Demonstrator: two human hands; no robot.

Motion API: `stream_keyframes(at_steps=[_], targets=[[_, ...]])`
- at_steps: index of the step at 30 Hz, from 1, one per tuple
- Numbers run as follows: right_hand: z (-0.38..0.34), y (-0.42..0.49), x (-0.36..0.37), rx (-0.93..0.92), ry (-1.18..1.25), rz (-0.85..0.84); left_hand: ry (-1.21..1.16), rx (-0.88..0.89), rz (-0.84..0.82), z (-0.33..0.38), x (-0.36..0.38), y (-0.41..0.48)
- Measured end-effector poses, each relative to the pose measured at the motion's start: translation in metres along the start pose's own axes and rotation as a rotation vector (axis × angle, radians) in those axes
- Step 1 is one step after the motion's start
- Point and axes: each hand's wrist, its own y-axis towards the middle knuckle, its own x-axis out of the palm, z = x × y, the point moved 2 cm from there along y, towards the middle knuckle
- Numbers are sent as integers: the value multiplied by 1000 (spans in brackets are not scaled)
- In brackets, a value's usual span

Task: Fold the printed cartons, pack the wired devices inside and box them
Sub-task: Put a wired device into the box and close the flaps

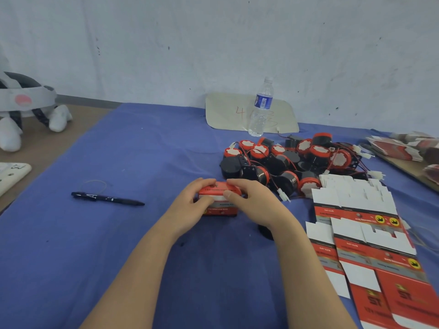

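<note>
Hands clasp a small glossy red carton (219,200) on blue cloth (95,233): left hand (190,203) and right hand (251,200) curl around its ends, thumbs pressing.

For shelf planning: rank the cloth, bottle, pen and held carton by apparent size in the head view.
1. cloth
2. bottle and carton: look alike; the carton is nearer and partly covered, so unranked
3. pen

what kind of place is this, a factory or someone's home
Probably a small hand-packing station in a workshop, though that is a guess. A pile of red and black wired devices lies beside flat printed cartons on a blue cloth against a bare scuffed wall.
</note>
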Motion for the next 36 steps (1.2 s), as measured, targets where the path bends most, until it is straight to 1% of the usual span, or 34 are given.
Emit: stream_keyframes(at_steps=[5,10,13,17,20,23,24,27,30,32,34,36], targets=[[0,1,0,2,-15,14,-164,-90,89,7,8,-1],[-1,0,1,-7,-13,20,-159,-60,161,6,13,1],[-2,-1,0,-1,0,21,-287,-131,238,8,17,3],[-5,-1,1,38,93,61,-422,-205,309,11,18,4],[-5,0,2,68,82,79,-462,-252,250,9,14,4],[-7,1,2,87,86,32,-514,-246,102,5,5,0],[-7,1,2,94,87,15,-500,-232,79,2,4,0],[-9,2,1,105,75,-17,-334,-175,28,-5,1,2],[-11,2,0,110,59,-46,-405,-144,-62,-10,-5,3],[-13,2,0,119,59,-62,-378,-148,-52,-10,-8,2],[-14,3,0,133,86,-76,-266,-145,-7,-8,-10,2],[-14,4,0,139,105,-78,-182,-117,-24,-5,-11,0]])
